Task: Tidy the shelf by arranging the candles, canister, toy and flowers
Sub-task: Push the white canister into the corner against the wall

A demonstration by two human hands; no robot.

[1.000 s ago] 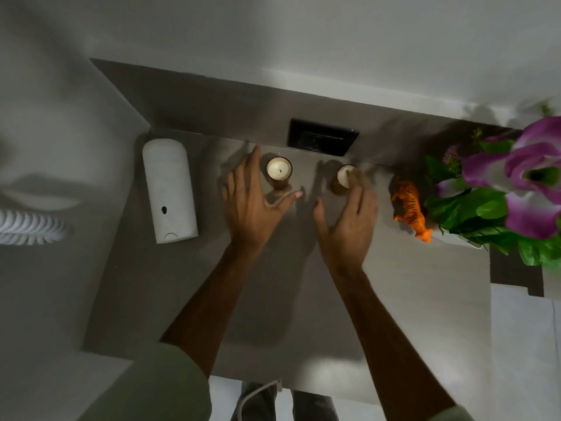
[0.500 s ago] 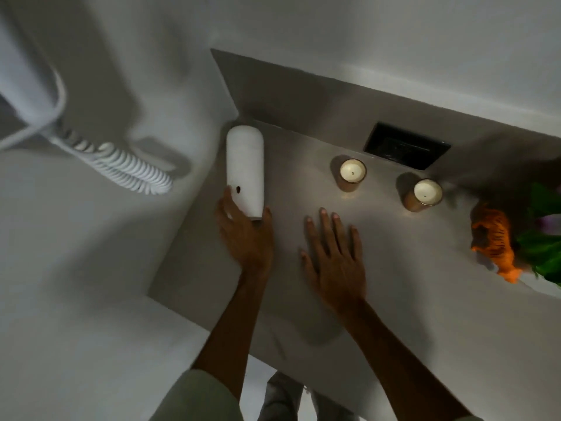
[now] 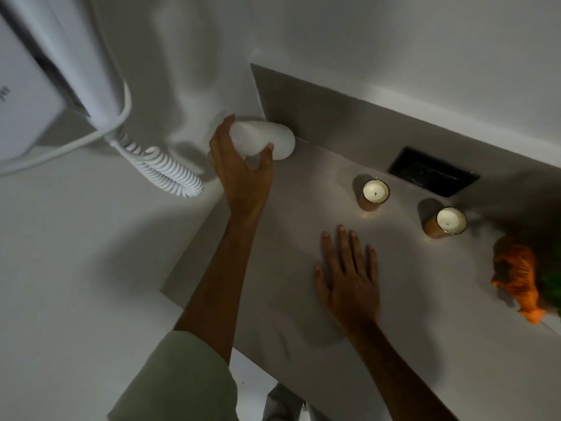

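Note:
My left hand grips the white canister near its base, with the canister tilted toward the back left corner of the grey shelf. Flat on the shelf, fingers spread, lies my right hand, holding nothing. Two candles in amber glass jars stand upright near the back: one in the middle, the other to its right. An orange toy tiger stands at the right edge. Only a bit of green leaf from the flowers shows behind the tiger.
A black recessed panel sits in the shelf's back behind the candles. A white wall-mounted unit with a coiled cord hangs on the left wall beside the shelf. The shelf's left edge borders the white wall.
My left hand went from the candles to the lying canister, gripped it and lifted it toward the back left corner. My right hand left the right candle and settled flat on the shelf.

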